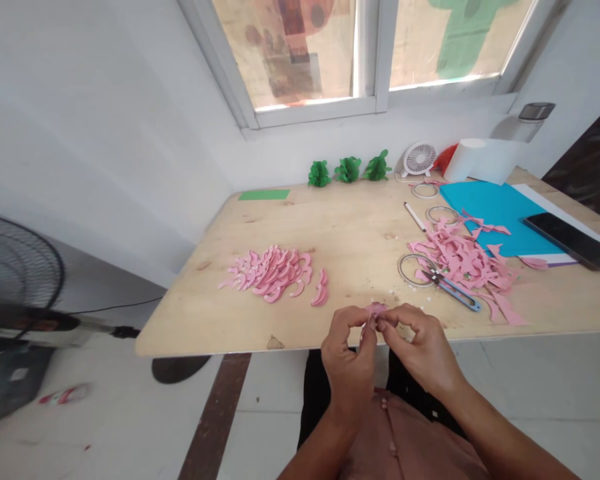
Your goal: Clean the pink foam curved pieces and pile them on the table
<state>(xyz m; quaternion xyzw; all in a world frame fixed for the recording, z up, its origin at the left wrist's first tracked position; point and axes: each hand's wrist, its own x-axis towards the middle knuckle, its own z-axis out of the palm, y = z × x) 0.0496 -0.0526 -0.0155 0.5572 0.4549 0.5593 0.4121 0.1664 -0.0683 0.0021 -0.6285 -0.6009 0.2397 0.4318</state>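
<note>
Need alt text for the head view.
A person's left hand and right hand pinch a small pink piece at the near edge of a wooden tabletop. Curved pink cutouts lie heaped left of them, pink scraps and blue snips right.

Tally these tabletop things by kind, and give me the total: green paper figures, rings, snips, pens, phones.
Green paper figures: 3
Rings: 3
Snips: 1
Pen: 1
Phone: 1
Total: 9
</note>
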